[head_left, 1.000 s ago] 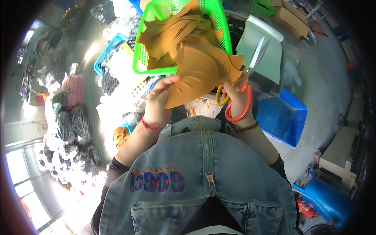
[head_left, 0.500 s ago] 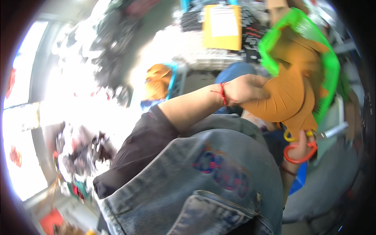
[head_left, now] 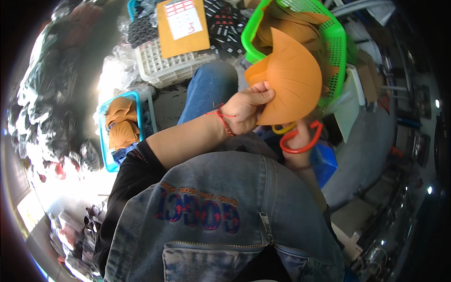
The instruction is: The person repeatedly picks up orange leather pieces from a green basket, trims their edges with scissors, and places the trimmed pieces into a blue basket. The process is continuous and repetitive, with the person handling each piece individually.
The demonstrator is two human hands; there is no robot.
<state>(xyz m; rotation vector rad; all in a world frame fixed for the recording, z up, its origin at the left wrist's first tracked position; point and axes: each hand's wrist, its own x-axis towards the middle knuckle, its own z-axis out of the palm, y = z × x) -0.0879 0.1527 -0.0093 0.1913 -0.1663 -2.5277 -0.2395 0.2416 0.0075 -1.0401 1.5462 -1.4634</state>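
My left hand (head_left: 245,109) pinches the near edge of an orange curved piece (head_left: 297,75) with radial lines, its pointed end upward. Part of another orange flap shows behind it on the left. Below the piece, my right hand (head_left: 299,139) holds scissors (head_left: 297,151) with a red loop and a yellow loop; the blades are hidden. Just beyond both hands stands a green perforated basket (head_left: 337,61) with several more orange pieces (head_left: 289,30) stacked inside.
At left, a light-blue basket (head_left: 104,148) holds folded orange pieces. A white crate (head_left: 157,73) with a yellow envelope (head_left: 178,49) and black labelled pieces (head_left: 226,26) stands ahead. Bagged goods (head_left: 49,103) pile up far left. A blue object (head_left: 325,164) lies beside my right forearm.
The view has swung right, so the scene sits further left. My left hand has raised the orange piece and turned it point-up; the scissor blades, visible before, are now hidden behind it.
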